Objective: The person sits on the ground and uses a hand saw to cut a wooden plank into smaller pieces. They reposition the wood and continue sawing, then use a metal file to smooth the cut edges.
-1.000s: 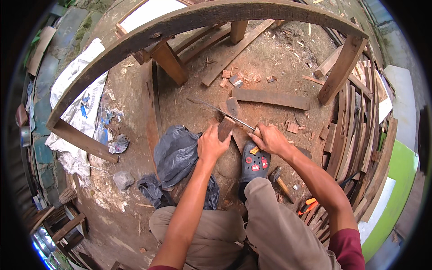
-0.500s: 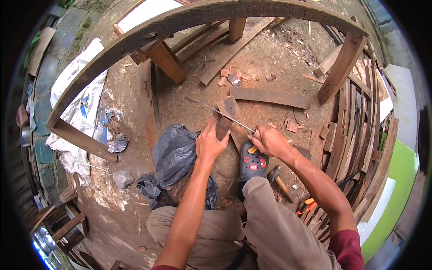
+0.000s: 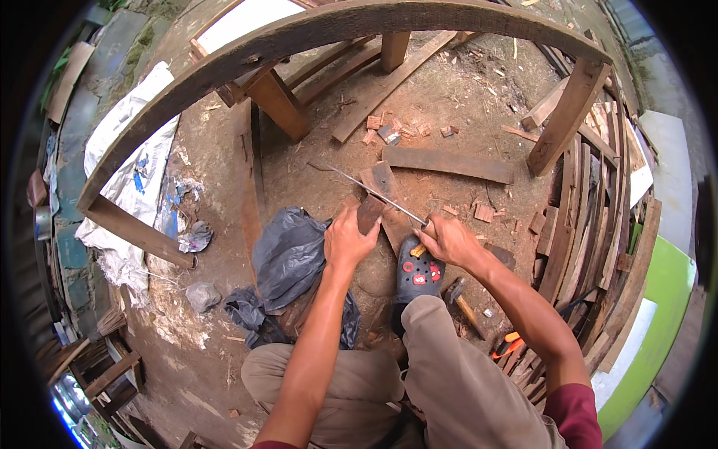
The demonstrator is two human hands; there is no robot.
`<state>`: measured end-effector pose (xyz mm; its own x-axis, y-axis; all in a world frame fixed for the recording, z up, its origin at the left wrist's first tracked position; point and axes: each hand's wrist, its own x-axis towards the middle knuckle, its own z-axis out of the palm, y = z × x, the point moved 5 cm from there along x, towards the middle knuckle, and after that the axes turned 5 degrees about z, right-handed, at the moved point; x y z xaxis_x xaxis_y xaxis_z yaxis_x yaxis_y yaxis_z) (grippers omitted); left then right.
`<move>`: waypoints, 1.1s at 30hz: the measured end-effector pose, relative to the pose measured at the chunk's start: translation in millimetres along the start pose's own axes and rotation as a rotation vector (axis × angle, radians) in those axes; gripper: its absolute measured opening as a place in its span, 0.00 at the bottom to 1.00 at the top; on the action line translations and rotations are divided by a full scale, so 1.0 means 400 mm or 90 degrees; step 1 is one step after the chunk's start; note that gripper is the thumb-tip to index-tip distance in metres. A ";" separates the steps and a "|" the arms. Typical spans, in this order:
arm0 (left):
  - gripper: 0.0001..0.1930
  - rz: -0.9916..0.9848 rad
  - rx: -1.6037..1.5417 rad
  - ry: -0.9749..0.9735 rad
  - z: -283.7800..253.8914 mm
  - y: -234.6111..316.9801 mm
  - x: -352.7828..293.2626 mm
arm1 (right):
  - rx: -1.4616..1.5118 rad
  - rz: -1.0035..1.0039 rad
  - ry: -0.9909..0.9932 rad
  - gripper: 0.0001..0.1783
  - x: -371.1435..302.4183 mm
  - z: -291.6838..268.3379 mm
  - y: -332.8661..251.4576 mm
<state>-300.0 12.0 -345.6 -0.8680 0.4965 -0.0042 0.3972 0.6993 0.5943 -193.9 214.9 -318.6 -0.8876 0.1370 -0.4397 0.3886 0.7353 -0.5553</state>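
My left hand [image 3: 348, 238] is closed around a short dark wooden block [image 3: 370, 214], pressing it over a plank [image 3: 383, 183] on the ground. In my right hand [image 3: 447, 241] is the end of a long thin metal blade [image 3: 351, 178], its handle hidden by the fingers. Seen edge-on, the blade crosses just beyond the block, pointing far left; its exact kind cannot be told. Below my right hand, my foot in a grey clog [image 3: 419, 271] stands at the plank's near end. A hammer [image 3: 467, 308] lies right of the clog.
A curved wooden frame [image 3: 359, 22] with legs arches over the far side. Nearby lie a black plastic bag [image 3: 290, 258], a loose board [image 3: 449, 163], small wood offcuts [image 3: 389, 133] and an orange-handled tool [image 3: 508, 345]. Stacked wood strips [image 3: 572, 224] line the right.
My right hand has shifted very slightly down and to the right. The left hand, block and blade tip stay almost where they were.
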 end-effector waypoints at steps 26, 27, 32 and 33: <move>0.27 0.000 -0.011 0.004 -0.006 0.007 -0.007 | 0.059 -0.007 0.008 0.23 -0.030 -0.039 -0.007; 0.27 -0.001 -0.016 0.004 -0.007 0.011 0.002 | 0.050 0.004 -0.008 0.23 -0.028 -0.034 -0.003; 0.27 -0.015 -0.009 -0.005 -0.004 0.000 -0.008 | 0.081 -0.024 0.014 0.22 -0.032 -0.043 -0.014; 0.27 -0.012 -0.015 0.004 -0.006 0.003 -0.001 | 0.073 -0.030 0.040 0.22 -0.042 -0.036 -0.018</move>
<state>-300.0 11.5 -343.0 -0.8770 0.4805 -0.0102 0.3740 0.6956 0.6134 -185.4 217.1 -297.0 -0.9180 0.1483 -0.3679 0.3686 0.6613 -0.6533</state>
